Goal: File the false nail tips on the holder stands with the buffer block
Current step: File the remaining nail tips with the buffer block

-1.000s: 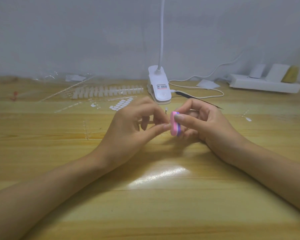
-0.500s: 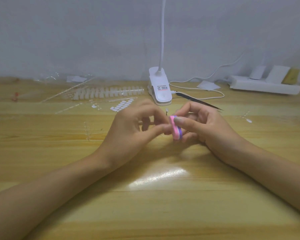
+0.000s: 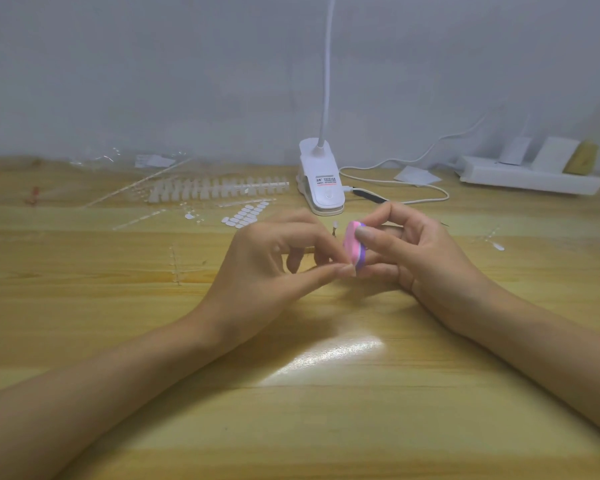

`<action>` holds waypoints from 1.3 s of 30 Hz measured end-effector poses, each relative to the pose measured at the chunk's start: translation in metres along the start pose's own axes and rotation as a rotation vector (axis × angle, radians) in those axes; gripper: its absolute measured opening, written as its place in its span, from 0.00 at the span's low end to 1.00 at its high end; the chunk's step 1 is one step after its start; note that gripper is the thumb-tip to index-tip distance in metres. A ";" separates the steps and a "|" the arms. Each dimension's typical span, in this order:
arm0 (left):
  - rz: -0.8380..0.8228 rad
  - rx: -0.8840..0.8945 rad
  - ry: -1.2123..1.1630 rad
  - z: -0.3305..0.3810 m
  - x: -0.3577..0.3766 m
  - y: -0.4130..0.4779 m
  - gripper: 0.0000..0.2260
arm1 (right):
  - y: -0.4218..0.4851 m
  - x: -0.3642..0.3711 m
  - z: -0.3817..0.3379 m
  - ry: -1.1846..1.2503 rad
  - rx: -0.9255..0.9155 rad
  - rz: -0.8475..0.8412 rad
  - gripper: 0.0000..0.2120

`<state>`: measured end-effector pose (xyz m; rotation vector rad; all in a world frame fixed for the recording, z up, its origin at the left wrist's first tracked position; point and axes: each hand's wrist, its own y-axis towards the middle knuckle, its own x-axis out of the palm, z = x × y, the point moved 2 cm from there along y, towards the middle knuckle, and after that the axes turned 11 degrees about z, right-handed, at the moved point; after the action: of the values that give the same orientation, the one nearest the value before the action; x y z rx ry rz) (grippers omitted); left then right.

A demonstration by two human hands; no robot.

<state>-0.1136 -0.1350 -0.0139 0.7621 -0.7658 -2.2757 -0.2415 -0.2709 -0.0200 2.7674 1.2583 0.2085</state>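
The right hand (image 3: 420,258) grasps the pink-and-purple buffer block (image 3: 353,247) between thumb and forefinger, holding it on edge above the wooden table (image 3: 291,427). The left hand (image 3: 274,268) is curled, its thumb and forefinger pinched together right against the block's lower corner. A thin holder stand (image 3: 310,250) seems to run through those fingers, but the filed tip itself is hidden where fingers and block meet. A small pale nail tip (image 3: 335,225) shows just behind the left fingertips; whether it sits on the held stand or on another, I cannot tell. The main risk, as I judge it, is that contact point: the tip is tiny and the block wide, so a stroke pushed too hard or at the wrong angle could pop the tip off its stand or bend the stand out of the pinch. The block is also touching the left fingertips, so a slip would scrape skin rather than plastic. Loose pieces lie well behind, near the clip lamp (image 3: 321,188) — a strip of nail tips (image 3: 219,187) and a sheet of small tabs (image 3: 245,214) — and a flicked-off tip could get lost among them.
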 end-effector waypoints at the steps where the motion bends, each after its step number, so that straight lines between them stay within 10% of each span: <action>1: 0.023 -0.018 -0.013 -0.001 -0.001 0.000 0.03 | 0.000 0.000 -0.001 0.009 0.000 -0.001 0.09; 39: 0.033 -0.081 0.002 -0.006 -0.002 0.002 0.03 | -0.001 0.005 0.000 -0.045 0.011 -0.044 0.10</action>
<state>-0.1078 -0.1370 -0.0153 0.7094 -0.6766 -2.2612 -0.2392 -0.2667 -0.0199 2.7340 1.3119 0.1359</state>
